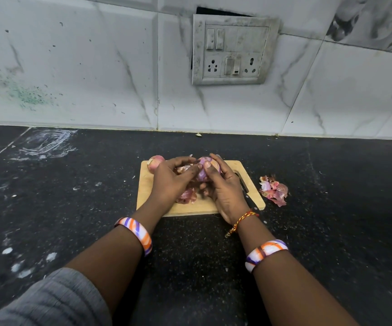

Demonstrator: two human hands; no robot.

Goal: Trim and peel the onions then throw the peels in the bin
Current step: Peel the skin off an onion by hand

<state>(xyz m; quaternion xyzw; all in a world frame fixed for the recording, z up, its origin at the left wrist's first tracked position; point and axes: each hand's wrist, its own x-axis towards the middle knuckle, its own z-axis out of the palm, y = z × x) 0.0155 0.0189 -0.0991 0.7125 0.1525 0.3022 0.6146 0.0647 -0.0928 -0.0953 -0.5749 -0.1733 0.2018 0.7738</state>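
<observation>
A purple, partly peeled onion [205, 169] is held over the wooden cutting board [148, 189]. My right hand [223, 187] grips it from the right with the thumb on top. My left hand [171, 180] pinches at its left side, where loose peel [182, 168] shows under the fingers. An unpeeled onion [155, 162] sits at the board's far left corner. More peels [186, 196] lie on the board below my hands. A pile of peels [274, 190] lies on the counter right of the board.
A dark knife [244, 184] lies along the board's right side, partly hidden by my right hand. The black speckled counter [72, 208] has white smears and crumbs at the left. A tiled wall with a switch and socket panel [233, 49] stands behind.
</observation>
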